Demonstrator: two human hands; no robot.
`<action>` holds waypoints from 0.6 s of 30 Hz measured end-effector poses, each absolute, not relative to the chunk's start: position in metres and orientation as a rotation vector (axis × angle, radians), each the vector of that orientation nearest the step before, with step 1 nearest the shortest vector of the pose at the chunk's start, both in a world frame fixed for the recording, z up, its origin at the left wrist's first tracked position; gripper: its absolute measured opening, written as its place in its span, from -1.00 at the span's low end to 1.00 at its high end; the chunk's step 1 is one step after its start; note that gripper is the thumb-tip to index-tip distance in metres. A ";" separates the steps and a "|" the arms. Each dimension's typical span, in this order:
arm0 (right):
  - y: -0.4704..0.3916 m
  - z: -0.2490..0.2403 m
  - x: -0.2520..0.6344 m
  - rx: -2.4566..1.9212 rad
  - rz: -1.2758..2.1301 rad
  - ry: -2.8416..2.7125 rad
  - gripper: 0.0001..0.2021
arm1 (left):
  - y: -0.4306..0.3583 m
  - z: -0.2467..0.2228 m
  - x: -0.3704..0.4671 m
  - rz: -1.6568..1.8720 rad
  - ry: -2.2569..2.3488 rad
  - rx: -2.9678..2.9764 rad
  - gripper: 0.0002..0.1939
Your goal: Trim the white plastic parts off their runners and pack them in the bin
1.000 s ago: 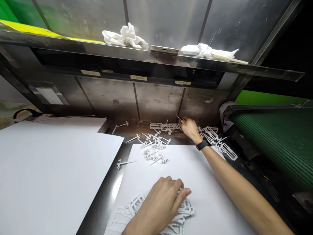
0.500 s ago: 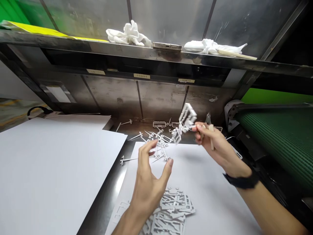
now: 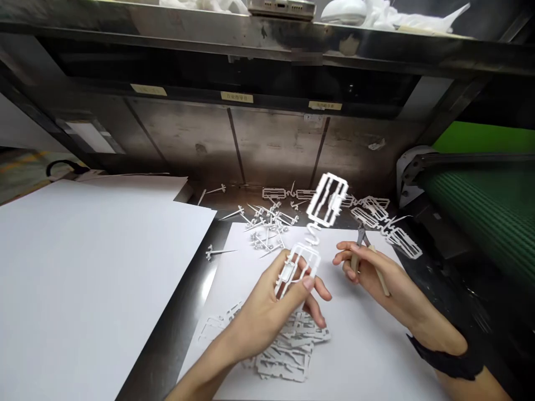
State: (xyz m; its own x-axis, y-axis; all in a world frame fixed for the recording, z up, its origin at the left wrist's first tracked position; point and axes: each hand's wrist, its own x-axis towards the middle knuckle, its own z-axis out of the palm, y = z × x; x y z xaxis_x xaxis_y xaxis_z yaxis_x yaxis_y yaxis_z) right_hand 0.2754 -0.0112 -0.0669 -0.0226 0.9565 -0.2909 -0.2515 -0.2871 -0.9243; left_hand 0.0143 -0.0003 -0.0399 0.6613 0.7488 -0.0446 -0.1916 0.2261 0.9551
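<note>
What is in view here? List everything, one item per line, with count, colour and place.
plastic frame strip: one, white, held upright in the left hand
flat frame pieces: a pile, white, on the near sheet under the left hand
cut pins: a scatter, white, at the far edge of the near sheet
uncut frame strips: several, white, far right by the conveyor
paper sheets: at least two large, white, on the metal bench
conveyor belt: one, green, right
shelf: one, metal, top, bearing a phone and white cloths
cutters: one, pale handles, in the right hand
wristband: one, black, right wrist
left hand: grips the strip
right hand: holds the cutters
</note>
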 end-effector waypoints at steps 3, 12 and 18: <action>-0.016 -0.073 0.278 -1.477 1.445 -1.091 -0.60 | 0.003 -0.046 0.015 0.767 0.575 1.055 -0.74; -0.031 -0.065 0.264 -1.568 1.302 -1.442 -0.53 | 0.006 -0.053 0.021 0.818 0.533 0.711 -0.36; -0.035 -0.068 0.265 -1.506 1.267 -1.506 -0.66 | 0.005 -0.052 0.022 0.763 0.447 0.606 -0.37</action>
State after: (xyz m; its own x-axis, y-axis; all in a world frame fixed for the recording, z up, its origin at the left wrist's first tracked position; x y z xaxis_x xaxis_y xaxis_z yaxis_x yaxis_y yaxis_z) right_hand 0.2650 -0.0353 -0.0677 -0.1276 0.9751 -0.1815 0.3453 -0.1279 -0.9297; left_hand 0.0221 0.0049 -0.0518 0.6452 0.7479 -0.1563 -0.5017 0.5690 0.6515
